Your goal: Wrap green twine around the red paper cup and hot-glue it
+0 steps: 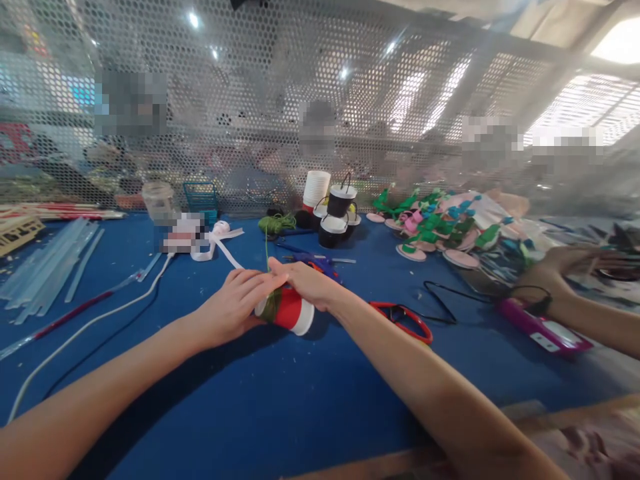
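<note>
A red paper cup with a white rim (291, 311) lies on its side on the blue table (260, 400). Green string (271, 305) is wound around its base end and runs up to a bundle of green string (277, 223) farther back. My left hand (235, 308) is wrapped around the string-covered end of the cup. My right hand (306, 283) rests over the top of the cup, fingers pressed on it near the string.
Red-handled scissors (406, 319) lie right of the cup. Black-and-white cups (338, 212) stand behind, with a blue glue gun (314, 260) before them. Clear glue sticks (45, 270) lie at left, white ribbon (215, 241) mid-back. Another person's hand (555, 270) is at right beside a magenta device (543, 330).
</note>
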`<state>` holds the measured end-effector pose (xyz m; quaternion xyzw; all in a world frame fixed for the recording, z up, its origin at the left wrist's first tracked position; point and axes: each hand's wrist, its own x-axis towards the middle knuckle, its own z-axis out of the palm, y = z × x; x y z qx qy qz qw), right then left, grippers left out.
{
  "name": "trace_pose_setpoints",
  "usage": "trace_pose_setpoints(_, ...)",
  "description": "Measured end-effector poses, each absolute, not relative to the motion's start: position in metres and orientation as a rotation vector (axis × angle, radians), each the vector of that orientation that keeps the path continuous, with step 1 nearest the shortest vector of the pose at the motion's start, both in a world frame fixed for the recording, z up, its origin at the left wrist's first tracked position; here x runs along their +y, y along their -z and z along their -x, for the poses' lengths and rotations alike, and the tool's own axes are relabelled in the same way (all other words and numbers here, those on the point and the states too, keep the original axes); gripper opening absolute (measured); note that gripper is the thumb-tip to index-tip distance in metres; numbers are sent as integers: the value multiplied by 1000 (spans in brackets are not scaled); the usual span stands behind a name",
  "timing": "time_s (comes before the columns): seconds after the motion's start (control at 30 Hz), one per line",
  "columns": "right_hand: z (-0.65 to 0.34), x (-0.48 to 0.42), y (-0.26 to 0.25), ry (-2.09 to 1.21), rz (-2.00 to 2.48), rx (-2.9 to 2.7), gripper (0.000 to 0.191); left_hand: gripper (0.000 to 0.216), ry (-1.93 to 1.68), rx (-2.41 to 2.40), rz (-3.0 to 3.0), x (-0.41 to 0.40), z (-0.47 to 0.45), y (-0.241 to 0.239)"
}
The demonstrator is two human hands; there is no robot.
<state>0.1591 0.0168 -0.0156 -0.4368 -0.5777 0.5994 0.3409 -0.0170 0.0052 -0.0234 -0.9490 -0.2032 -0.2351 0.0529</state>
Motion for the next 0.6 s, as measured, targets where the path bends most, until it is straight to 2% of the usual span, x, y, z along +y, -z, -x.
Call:
trace_pose_setpoints(0.13,-162,13,13,-1585,1086,-1433,40,83,859,-615,2918,5,16,27)
trace_pose_setpoints(0.33,-162,11,12,-1476,1044,-1348,2,89,949,-645,2936,7,17,30)
trace_pose_setpoints(0.6,-171,14,9,-1195,998,-1397,3,93,836,-883,3094,7,16,25)
